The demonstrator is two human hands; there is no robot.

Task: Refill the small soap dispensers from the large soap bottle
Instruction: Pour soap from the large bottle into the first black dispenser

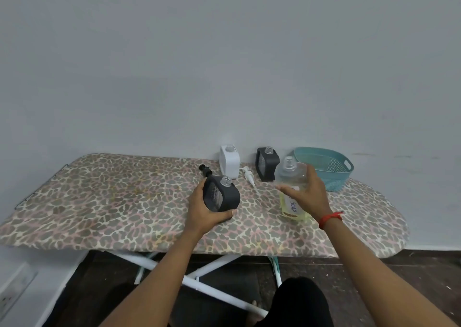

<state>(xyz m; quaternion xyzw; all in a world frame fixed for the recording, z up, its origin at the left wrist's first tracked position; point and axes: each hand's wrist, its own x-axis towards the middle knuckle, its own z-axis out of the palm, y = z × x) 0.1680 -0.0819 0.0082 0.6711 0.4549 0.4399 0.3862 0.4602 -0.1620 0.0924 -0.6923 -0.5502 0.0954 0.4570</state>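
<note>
My left hand point(207, 212) grips a small black soap dispenser point(222, 194) with an open clear neck, standing on the leopard-print board point(119, 202). My right hand point(308, 194) wraps around the large clear soap bottle point(290, 177), which holds yellowish liquid, has a label reading SOAP and no cap on its neck. A white dispenser point(229, 160) and a second black dispenser point(267, 163) stand open at the back by the wall. A black pump head point(205, 170) lies behind the held dispenser. A white pump head point(248, 174) lies between the two back dispensers.
A teal plastic basket point(326, 168) sits at the back right of the board, close behind the large bottle. The board stands against a grey wall on white crossed legs point(199, 274). A wall socket point(15, 291) is low on the left.
</note>
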